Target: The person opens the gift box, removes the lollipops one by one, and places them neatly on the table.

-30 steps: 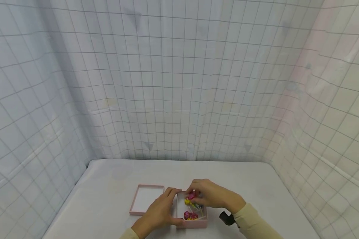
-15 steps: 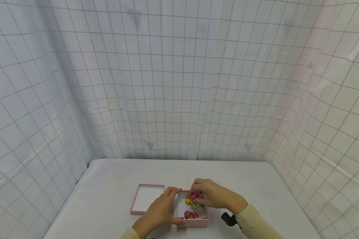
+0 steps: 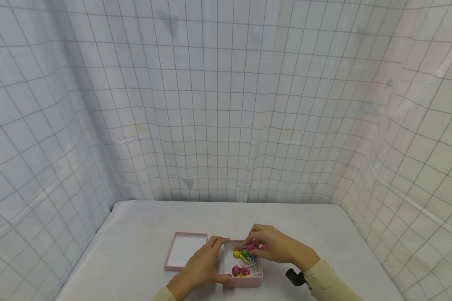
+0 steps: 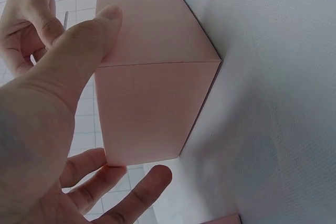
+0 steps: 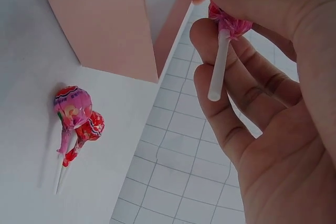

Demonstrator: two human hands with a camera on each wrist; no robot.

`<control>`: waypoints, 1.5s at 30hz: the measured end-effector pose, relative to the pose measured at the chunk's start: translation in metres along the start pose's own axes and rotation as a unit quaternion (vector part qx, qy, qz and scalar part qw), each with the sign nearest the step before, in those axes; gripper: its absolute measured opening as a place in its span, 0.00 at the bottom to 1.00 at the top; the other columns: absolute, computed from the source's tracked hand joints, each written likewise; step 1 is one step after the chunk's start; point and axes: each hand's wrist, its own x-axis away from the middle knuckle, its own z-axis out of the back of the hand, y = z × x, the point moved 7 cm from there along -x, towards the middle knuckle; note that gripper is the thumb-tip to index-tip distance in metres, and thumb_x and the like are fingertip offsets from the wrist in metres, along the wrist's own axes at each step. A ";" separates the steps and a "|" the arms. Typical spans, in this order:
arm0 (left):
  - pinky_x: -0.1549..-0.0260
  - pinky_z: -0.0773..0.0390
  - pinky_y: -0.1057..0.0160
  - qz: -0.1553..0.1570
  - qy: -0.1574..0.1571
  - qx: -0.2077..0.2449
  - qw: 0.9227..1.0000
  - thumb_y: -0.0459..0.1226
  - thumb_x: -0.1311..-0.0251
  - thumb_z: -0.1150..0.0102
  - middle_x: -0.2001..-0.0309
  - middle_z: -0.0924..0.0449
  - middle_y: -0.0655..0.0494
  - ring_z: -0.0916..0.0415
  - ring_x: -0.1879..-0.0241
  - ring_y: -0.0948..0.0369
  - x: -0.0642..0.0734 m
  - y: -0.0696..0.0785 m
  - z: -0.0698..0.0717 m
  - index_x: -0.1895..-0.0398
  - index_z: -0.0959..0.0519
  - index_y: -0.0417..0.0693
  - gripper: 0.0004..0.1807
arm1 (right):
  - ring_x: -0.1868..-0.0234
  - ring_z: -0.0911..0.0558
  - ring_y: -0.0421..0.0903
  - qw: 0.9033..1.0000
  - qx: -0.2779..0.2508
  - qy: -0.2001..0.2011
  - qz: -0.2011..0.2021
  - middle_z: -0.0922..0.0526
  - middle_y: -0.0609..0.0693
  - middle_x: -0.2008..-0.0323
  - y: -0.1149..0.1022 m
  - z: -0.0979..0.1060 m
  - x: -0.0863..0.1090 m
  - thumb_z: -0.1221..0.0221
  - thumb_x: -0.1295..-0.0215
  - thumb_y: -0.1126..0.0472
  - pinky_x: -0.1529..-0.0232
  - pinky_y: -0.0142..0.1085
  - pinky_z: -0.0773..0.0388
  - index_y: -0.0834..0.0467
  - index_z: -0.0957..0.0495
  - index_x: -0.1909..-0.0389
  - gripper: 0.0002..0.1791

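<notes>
A pink open box (image 3: 242, 282) stands on the white table. In it lie several wrapped lollipops: a yellow one (image 3: 236, 253), a green one (image 3: 245, 253) and, near the front, dark pink ones (image 3: 236, 271). My left hand (image 3: 201, 267) grips the box from its left side, thumb on the near wall and fingers at the far corner. Over the box's right rim, my right hand (image 3: 275, 246) pinches a pink lollipop (image 5: 227, 22) between thumb and fingers, its white stick pointing down in the right wrist view.
Left of the box lies its shallow pink lid (image 3: 176, 267), white inside up. On the table just right of the box are a pink lollipop (image 5: 73, 106) and a red lollipop (image 5: 93, 126), side by side. White gridded curtains (image 3: 226, 125) surround the table.
My right hand has shifted right from inside the box toward its right rim, with the pink lollipop in its fingers. The green lollipop now shows. My left hand stays on the box.
</notes>
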 end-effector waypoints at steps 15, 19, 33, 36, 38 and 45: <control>0.33 0.12 0.32 0.008 0.000 0.004 1.000 0.58 0.53 0.03 0.22 0.23 0.43 0.14 0.33 0.41 0.000 0.004 0.001 0.15 0.28 0.45 0.64 | 0.51 0.15 0.31 1.000 0.005 0.029 0.003 0.10 0.44 0.48 0.011 0.011 0.022 0.26 0.21 0.65 0.47 0.37 0.06 0.54 0.07 0.41 0.12; 0.32 0.13 0.32 0.011 0.001 0.005 1.000 0.58 0.53 0.03 0.23 0.23 0.43 0.14 0.33 0.41 0.000 0.002 0.000 0.16 0.28 0.45 0.64 | 0.53 0.17 0.31 0.999 0.009 0.031 -0.007 0.10 0.43 0.49 0.016 0.012 0.026 0.26 0.20 0.65 0.49 0.39 0.06 0.54 0.07 0.41 0.12; 0.35 0.09 0.39 0.018 -0.025 0.062 0.998 0.52 0.48 0.04 0.21 0.28 0.44 0.13 0.36 0.47 -0.001 -0.001 -0.005 0.13 0.32 0.44 0.63 | 0.49 0.14 0.29 0.999 -0.014 0.034 -0.033 0.11 0.40 0.50 0.036 0.007 0.038 0.26 0.20 0.65 0.44 0.32 0.08 0.54 0.07 0.39 0.13; 0.35 0.09 0.39 0.021 -0.027 0.065 0.997 0.52 0.48 0.04 0.22 0.28 0.44 0.14 0.36 0.48 -0.001 -0.001 -0.005 0.13 0.32 0.44 0.63 | 0.49 0.15 0.29 0.999 -0.012 0.037 -0.033 0.11 0.40 0.49 0.039 0.007 0.040 0.26 0.20 0.64 0.44 0.33 0.08 0.53 0.08 0.39 0.14; 0.35 0.10 0.39 0.023 -0.028 0.067 0.997 0.52 0.48 0.04 0.21 0.28 0.43 0.14 0.36 0.48 -0.001 -0.001 -0.005 0.13 0.32 0.44 0.63 | 0.49 0.14 0.30 0.999 -0.011 0.039 -0.030 0.11 0.41 0.49 0.039 0.006 0.042 0.26 0.20 0.64 0.44 0.34 0.08 0.54 0.08 0.39 0.14; 0.33 0.10 0.38 0.029 -0.030 0.069 0.997 0.53 0.48 0.04 0.20 0.29 0.43 0.14 0.35 0.47 -0.002 -0.003 -0.008 0.12 0.32 0.44 0.64 | 0.48 0.14 0.31 0.998 -0.018 0.040 -0.036 0.13 0.42 0.49 0.043 0.003 0.045 0.26 0.21 0.65 0.45 0.35 0.07 0.55 0.07 0.41 0.12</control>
